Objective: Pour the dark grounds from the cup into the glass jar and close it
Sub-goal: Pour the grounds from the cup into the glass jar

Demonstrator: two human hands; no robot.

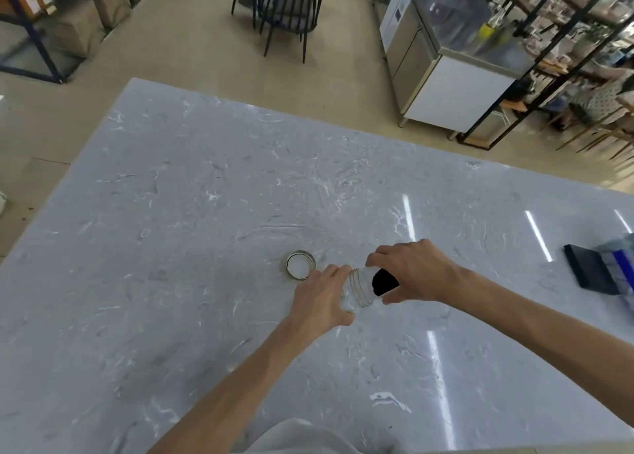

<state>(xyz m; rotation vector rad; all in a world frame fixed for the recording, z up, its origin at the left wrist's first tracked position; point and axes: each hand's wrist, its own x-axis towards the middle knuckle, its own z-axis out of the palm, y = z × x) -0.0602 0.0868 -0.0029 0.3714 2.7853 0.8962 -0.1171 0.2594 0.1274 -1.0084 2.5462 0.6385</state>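
A clear glass jar [360, 287] with a threaded open mouth stands on the grey marble table [206, 196], and my left hand [322, 295] grips its left side. My right hand [411, 271] holds a small clear cup [375, 277] tipped toward the jar's mouth. Dark grounds [384, 282] fill the cup's opening, right at the jar's rim. The jar's metal lid [301, 265] lies upside down on the table, just left of my left hand.
A dark flat case [588, 273] and a blue-and-white pack [621, 268] lie at the table's right edge. Beyond the table are black chairs [288, 11], a steel counter [456, 62] and shelving on both sides.
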